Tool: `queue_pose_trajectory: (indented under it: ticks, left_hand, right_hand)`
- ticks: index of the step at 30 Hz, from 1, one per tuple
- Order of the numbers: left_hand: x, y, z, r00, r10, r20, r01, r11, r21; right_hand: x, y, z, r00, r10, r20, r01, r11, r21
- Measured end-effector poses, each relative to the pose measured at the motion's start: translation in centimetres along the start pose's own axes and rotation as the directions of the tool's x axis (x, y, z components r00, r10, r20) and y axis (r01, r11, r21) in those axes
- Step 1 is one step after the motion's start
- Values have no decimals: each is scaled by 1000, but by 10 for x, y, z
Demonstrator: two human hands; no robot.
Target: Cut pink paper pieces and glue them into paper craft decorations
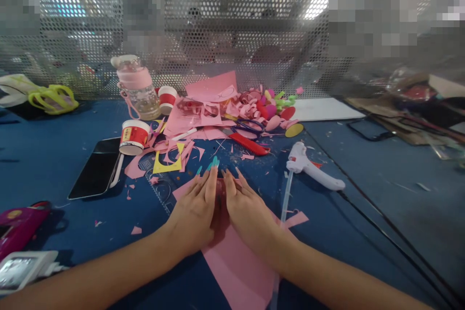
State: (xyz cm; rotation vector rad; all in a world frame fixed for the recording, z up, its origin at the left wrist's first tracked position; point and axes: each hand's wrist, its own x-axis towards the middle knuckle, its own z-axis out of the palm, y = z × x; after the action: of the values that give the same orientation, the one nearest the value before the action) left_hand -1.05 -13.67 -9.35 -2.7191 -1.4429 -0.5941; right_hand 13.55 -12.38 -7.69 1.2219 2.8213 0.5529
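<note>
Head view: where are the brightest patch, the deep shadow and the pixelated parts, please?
Head view: brightest at upper right, on the perforated screen; same view: shadow on the pink sheet between left hand and right hand; same view: square blocks along the top.

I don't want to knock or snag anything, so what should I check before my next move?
1. Flat pink paper sheet at least partly below left hand and right hand: ok.
2. White plastic glue gun apart from the fingers: ok, it lies to the right.
3. Long clear glue stick clear of the right forearm: not ok, it passes beneath.
4. Glue gun cool: cannot tell.
5. Red-handled cutter apart from the fingers: ok, beyond them.
6. Blue tabletop free of small pink paper scraps: not ok, several lie there.
</note>
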Motion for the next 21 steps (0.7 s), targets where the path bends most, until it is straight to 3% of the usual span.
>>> queue_pose_trajectory:
  ticks: [8, 12, 15, 16, 19, 21]
  left_hand:
    - [1, -3, 2, 1000, 3, 4, -3, 998, -56]
    - [1, -1, 3, 999, 32, -43, -32, 999, -2]
    - [1, 0, 3, 997, 30, -70, -29, 999, 17]
    - [1, 0, 2, 998, 19, -67, -18, 1000, 12]
    - [1, 2, 1, 998, -10, -58, 10, 1000, 1]
    - [1, 3, 1, 998, -11, -65, 12, 1000, 8]
  right_hand:
    - [-2, 0, 5, 994, 38, -107, -24, 992, 126]
    - [2, 10, 2, 955, 218, -199, -155, 945, 288]
    - [3, 40, -22, 851, 477, -220, -402, 861, 311]
    - [0, 54, -30, 806, 566, -172, -513, 814, 272]
    - [-17, 102, -39, 626, 779, 39, -780, 624, 51]
    - [-31, 128, -28, 501, 829, 248, -854, 520, -16]
